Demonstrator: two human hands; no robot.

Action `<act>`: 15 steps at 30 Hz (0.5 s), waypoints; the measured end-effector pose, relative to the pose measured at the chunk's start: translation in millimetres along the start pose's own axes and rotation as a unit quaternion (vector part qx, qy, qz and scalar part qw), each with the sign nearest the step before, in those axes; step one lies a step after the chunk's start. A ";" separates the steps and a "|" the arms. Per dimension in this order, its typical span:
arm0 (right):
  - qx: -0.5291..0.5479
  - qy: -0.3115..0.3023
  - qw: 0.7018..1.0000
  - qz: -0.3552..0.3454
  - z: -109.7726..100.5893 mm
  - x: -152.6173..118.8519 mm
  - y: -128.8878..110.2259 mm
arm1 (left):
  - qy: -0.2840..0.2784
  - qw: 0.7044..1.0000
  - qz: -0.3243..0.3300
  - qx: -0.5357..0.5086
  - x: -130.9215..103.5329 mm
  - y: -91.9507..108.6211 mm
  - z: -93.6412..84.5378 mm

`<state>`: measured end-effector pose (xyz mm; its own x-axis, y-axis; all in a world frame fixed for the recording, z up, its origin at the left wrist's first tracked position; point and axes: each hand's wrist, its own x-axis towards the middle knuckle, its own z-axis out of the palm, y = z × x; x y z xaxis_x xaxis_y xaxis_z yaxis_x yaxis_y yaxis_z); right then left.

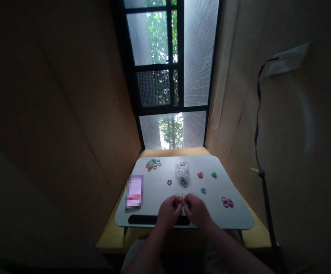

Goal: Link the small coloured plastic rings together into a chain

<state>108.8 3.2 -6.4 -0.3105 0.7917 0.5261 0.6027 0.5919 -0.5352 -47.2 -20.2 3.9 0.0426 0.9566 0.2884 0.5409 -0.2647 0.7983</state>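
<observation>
My left hand [169, 211] and my right hand [195, 209] meet over the near middle of the white lap table [156, 194], fingertips pinched together. Between them shows a bit of a small reddish hair tie [181, 204], mostly hidden by the fingers. Yellow hair ties [182, 196] appear just past the fingertips; whether they are held or lie on the table I cannot tell. Farther off lie a dark hair tie [169, 182] and a purple cluster [184, 182] by a clear plastic container [182, 167]. Blue hair ties [203, 191] rest right of my hands.
A mixed pile of hair ties [153, 164] sits at the far left, above a phone [134, 191]. Red [200, 175], green [213, 174] and pink [227, 202] groups lie on the right. A black slot [142, 219] runs along the near edge. A dark cable [264, 190] hangs at right.
</observation>
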 end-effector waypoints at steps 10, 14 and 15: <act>-0.003 -0.004 1.000 0.005 2.2 -0.9 3.0 | 0.003 1.000 -0.003 0.010 0.7 -4.1 2.5; -0.004 -0.001 1.000 0.008 1.8 -0.7 2.3 | -0.001 1.000 -0.004 0.011 0.2 -3.5 1.7; -0.005 -0.001 1.000 0.007 1.7 -0.7 2.2 | -0.003 1.000 -0.003 0.010 -0.1 -3.0 1.3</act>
<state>109.1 4.2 -9.1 -0.3039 0.8003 0.5169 0.6141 0.5793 -0.5359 -47.7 -19.3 0.8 0.0435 0.9589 0.2802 0.5574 -0.2561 0.7898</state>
